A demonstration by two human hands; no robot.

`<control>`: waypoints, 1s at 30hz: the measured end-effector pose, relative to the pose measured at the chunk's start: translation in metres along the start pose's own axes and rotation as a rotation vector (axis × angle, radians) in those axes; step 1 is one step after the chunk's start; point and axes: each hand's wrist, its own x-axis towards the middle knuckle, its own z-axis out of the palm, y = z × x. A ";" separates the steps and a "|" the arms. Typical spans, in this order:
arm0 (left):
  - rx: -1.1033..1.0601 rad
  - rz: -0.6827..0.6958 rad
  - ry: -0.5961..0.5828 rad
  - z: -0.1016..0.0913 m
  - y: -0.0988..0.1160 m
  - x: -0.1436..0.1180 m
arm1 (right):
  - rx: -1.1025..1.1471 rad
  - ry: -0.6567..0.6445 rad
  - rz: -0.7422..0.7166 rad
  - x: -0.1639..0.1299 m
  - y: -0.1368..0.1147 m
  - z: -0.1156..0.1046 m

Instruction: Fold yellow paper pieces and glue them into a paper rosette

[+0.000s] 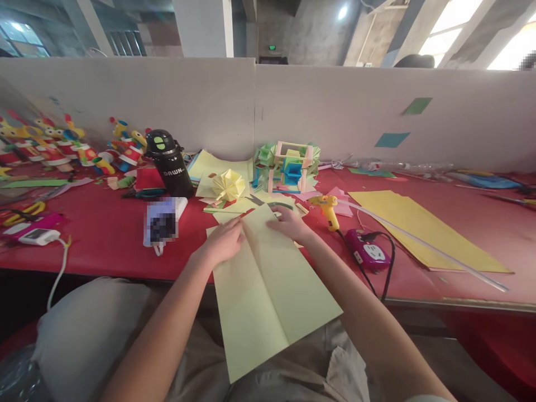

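Head view: blk bottle point(172, 173) stands capped, contents hidden. Creased paper point(285, 279) runs from betw hands past table point(104, 240) edge. R hand point(288, 223) pinches its far R edge; L hand point(224, 240) lies on far L side, can't tell if gripping.

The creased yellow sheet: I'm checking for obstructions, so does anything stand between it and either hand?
Nothing visible does: the left hand and right hand both touch the creased yellow sheet near its far end. The scissors lie beyond that end, not between.
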 end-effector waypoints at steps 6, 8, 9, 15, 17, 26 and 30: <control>0.005 -0.013 0.042 0.001 -0.020 0.003 | -0.361 0.209 -0.111 0.005 0.003 -0.002; 0.052 -0.009 0.049 0.002 -0.023 0.005 | -0.474 0.243 -0.161 0.004 0.002 0.000; 0.068 -0.014 0.047 0.002 -0.024 0.006 | -0.524 0.257 -0.181 0.003 0.001 0.001; 0.045 -0.051 0.057 0.011 -0.025 0.008 | -0.651 0.265 -0.198 -0.003 -0.003 0.008; 0.046 -0.050 0.069 0.013 -0.025 0.008 | -0.665 0.278 -0.200 -0.002 -0.003 0.009; 0.243 -0.139 0.023 0.015 -0.022 0.013 | -0.673 0.299 -0.094 -0.003 -0.002 0.009; 0.228 -0.159 0.010 0.015 -0.020 0.013 | -0.701 0.279 -0.075 -0.006 -0.006 0.009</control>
